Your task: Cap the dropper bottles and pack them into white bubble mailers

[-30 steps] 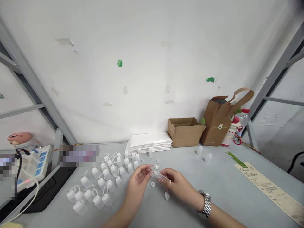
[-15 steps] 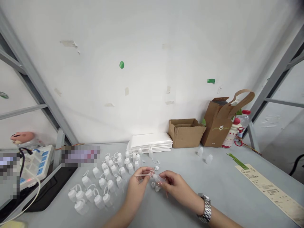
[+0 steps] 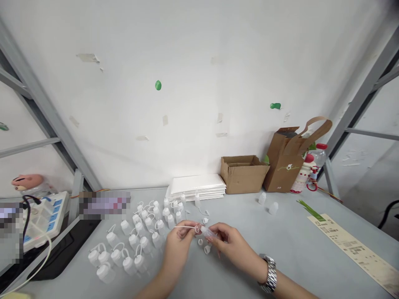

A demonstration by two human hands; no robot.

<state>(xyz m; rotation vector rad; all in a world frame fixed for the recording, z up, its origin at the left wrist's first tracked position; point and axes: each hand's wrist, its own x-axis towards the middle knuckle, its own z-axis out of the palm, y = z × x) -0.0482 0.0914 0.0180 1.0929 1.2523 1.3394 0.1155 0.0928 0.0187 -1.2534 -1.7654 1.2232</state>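
Between the fingers of my right hand (image 3: 229, 241) is a small translucent plastic bottle (image 3: 208, 233), tilted with its neck toward the left. My left hand (image 3: 182, 238) pinches a white cap with a strap (image 3: 197, 228) right at the bottle's neck; whether the cap sits on it I cannot tell. Just below the bottle lie loose white caps (image 3: 207, 249) on the grey table, and another cap (image 3: 205, 221) lies behind my fingers. To the left of my left hand stand several small capped bottles (image 3: 144, 244), many with looped straps.
A stack of white envelopes (image 3: 196, 185), an open cardboard box (image 3: 245, 176) and a brown paper bag (image 3: 282, 166) stand along the wall. Two uncapped bottles (image 3: 273, 208) are at the right. A power strip (image 3: 50, 220) lies far left, a printed paper strip (image 3: 355, 249) right.
My left hand has shifted slightly, and the cap and strap have turned a little at the bottle's neck. The camera view has moved slightly; the standing bottles stay in place.
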